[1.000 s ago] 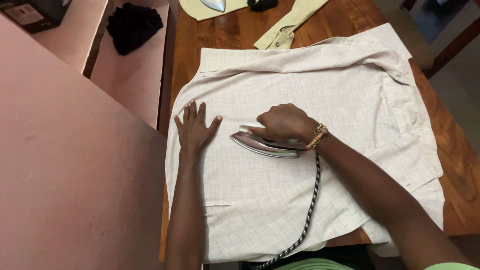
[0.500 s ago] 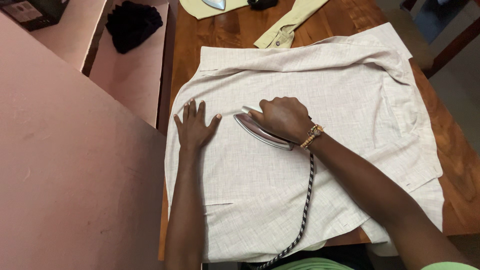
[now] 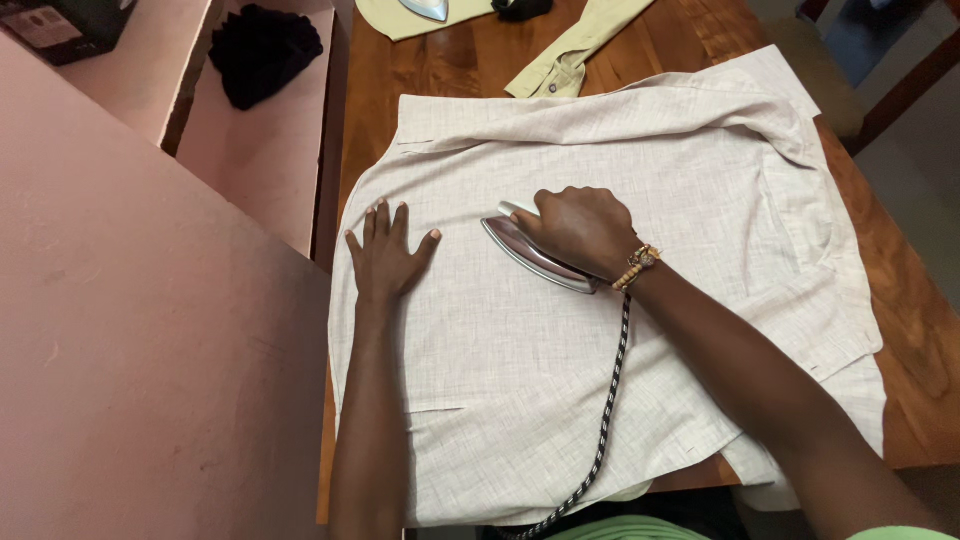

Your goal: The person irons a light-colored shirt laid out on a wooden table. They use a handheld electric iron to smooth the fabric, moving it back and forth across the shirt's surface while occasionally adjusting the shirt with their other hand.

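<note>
At the near edge of the wooden table (image 3: 925, 330) we see the hem of a pale beige shirt (image 3: 560, 400) hanging slightly over, and a black-and-white braided cord (image 3: 606, 410) running from that edge up across the cloth. The shirt lies spread flat over most of the tabletop, reaching from its left edge almost to its right one. Our left hand (image 3: 386, 255) rests flat on the fabric near the left edge, fingers released and spread, palm down. Just to its right, our right hand (image 3: 578, 228), with a beaded bracelet (image 3: 636, 266) at the wrist, is clenched around the handle of a shiny metal iron (image 3: 530, 254), which sits sole-down on the middle of the shirt with its tip pointing toward the far left. Beyond, at the far edge of the table, lies a pale yellow-green garment (image 3: 570, 55) with a cuffed sleeve. Off the table's far left corner, a black cloth (image 3: 262, 52) lies bunched on a pink ledge (image 3: 260, 150).
</note>
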